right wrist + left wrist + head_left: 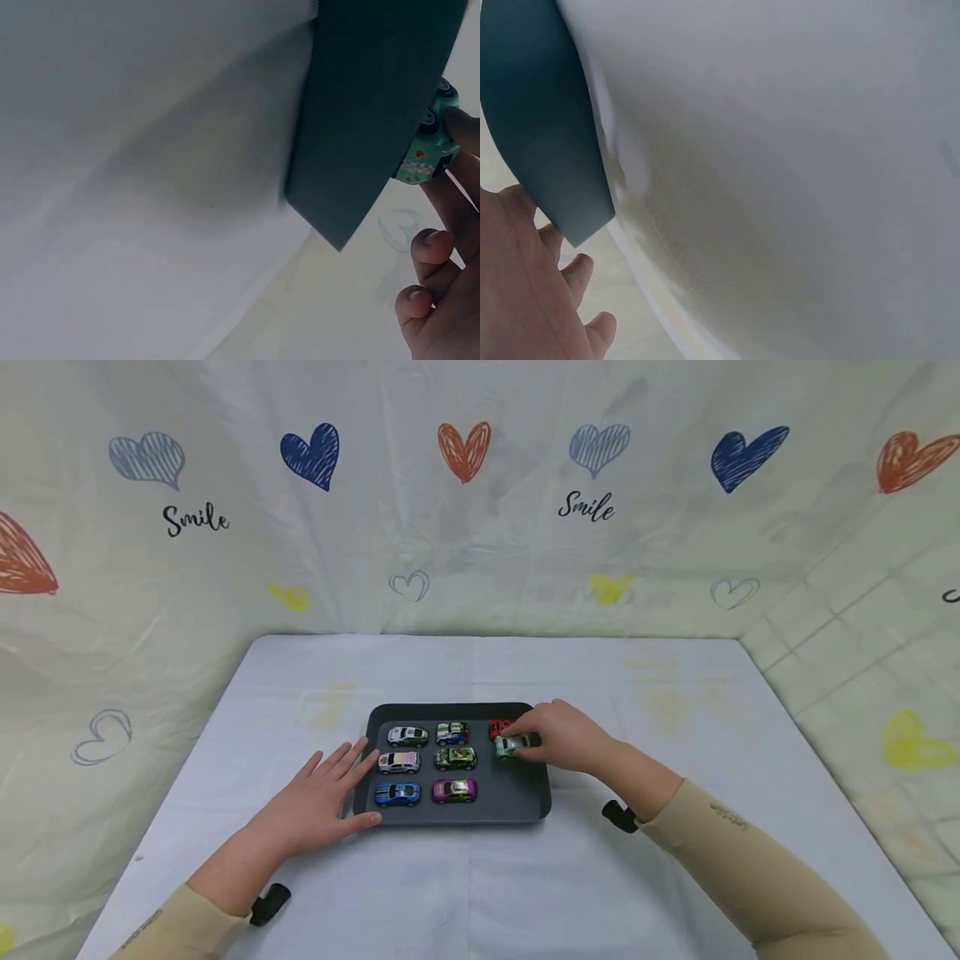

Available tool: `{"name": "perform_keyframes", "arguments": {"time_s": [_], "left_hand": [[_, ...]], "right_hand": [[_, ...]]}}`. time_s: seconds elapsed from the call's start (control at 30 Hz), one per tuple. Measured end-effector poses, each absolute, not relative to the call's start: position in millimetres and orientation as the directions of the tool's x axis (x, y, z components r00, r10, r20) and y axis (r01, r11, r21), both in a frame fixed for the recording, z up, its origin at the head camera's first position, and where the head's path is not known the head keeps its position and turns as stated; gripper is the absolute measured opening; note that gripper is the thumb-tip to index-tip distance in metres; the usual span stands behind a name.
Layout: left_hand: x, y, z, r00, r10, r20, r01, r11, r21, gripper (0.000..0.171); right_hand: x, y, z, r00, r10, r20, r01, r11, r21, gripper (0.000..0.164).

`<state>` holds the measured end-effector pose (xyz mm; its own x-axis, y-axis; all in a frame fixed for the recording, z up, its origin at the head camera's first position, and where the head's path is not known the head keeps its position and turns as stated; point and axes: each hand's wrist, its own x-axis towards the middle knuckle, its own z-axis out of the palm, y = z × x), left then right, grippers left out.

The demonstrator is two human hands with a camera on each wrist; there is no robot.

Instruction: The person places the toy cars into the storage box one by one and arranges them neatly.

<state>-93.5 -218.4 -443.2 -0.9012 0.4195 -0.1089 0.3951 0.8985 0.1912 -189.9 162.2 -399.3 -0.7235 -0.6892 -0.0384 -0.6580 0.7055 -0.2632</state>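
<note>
A dark grey tray (pixel 510 806) lies on the table with several toy cars on it. My right hand (pixel 567 737) pinches a mint green toy car (pixel 509 747) over the tray's right part, just in front of a red toy car (pixel 498 727) that it partly hides. In the right wrist view the green car (pixel 424 154) shows between thumb and fingers, beyond the tray wall (pixel 367 112). My left hand (pixel 318 802) touches the tray's left side with fingers spread straight. In the left wrist view the left hand (pixel 525 277) is beside the tray wall (pixel 544 112).
Left and middle columns on the tray hold a white police-style car (pixel 407 737), a white-blue car (pixel 452 733), a checkered car (pixel 399 762), a camouflage car (pixel 455 758), a blue car (pixel 397 794) and a purple car (pixel 454 791). A white cloth (pixel 540 893) covers the table.
</note>
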Motion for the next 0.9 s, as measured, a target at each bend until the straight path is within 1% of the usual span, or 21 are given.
{"name": "perform_keyframes", "arguments": {"time_s": [0.13,0.23,0.57,0.73,0.9], "left_hand": [[-93.2,-218.5,-443.3,-0.901,0.418,-0.113,0.393,0.899,0.196,0.091],[-93.2,-218.7,-443.4,-0.901,0.42,-0.107,0.394,0.897,0.198,0.091],[-94.7,-218.8,-443.7,-0.902,0.419,-0.108,0.396,0.9,0.185,0.091],[-95.4,-219.1,-443.9,-0.904,0.414,-0.109,0.39,0.901,0.189,0.091],[-95.0,-218.2,-445.9,-0.906,0.406,-0.118,0.38,0.904,0.193,0.092]], "right_hand": [[-190.0,156.2,-408.1,-0.731,-0.677,-0.087,-0.653,0.731,-0.199,0.03],[-190.7,153.2,-413.8,-0.736,-0.67,-0.101,-0.65,0.74,-0.173,0.03],[-191.7,149.4,-421.7,-0.709,-0.702,-0.075,-0.7,0.712,-0.05,0.03],[-192.1,147.9,-421.5,-0.708,-0.702,-0.07,-0.702,0.711,-0.025,0.031],[-191.1,149.4,-419.3,-0.718,-0.691,-0.08,-0.689,0.723,-0.055,0.032]]}}
